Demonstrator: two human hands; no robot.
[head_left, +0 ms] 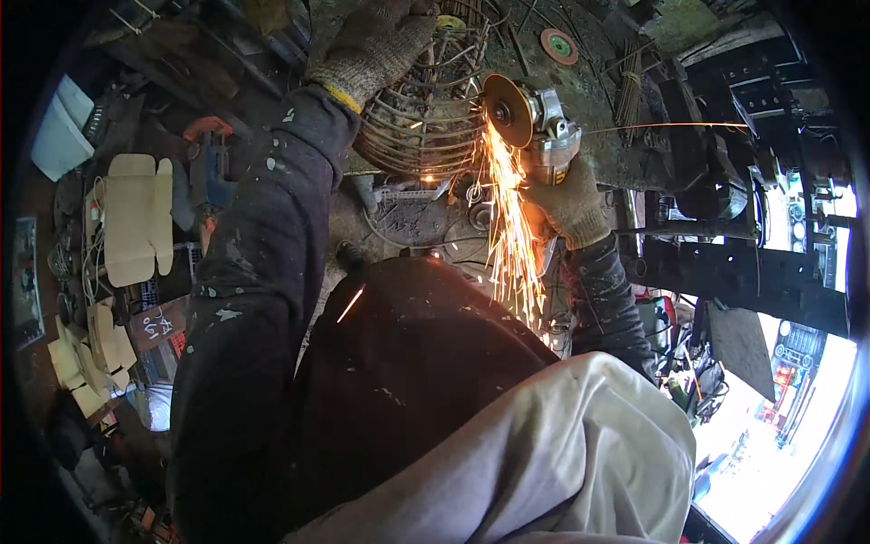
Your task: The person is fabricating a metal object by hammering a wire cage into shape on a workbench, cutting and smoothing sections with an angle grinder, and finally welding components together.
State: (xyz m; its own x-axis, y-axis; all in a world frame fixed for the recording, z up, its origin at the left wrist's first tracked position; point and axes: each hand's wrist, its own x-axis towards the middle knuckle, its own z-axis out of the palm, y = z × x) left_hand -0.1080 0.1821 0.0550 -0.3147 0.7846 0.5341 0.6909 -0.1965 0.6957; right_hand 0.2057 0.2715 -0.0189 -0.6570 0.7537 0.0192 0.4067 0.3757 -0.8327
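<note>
A round cage of bent metal rods sits at the upper middle, on the edge of a dark workbench. My left hand, in a knitted work glove, grips its far left side; the fingertips are partly hidden. My right hand, gloved too, is closed around the body of an angle grinder. The grinder's brown disc meets the right side of the cage. From that contact a bright stream of sparks pours down toward me, past my right glove.
On the bench lie a red disc with a green centre, a yellow-centred disc and a bundle of thin rods. Opened cardboard boxes and an orange clamp are at left. Dark steel beams stand at right.
</note>
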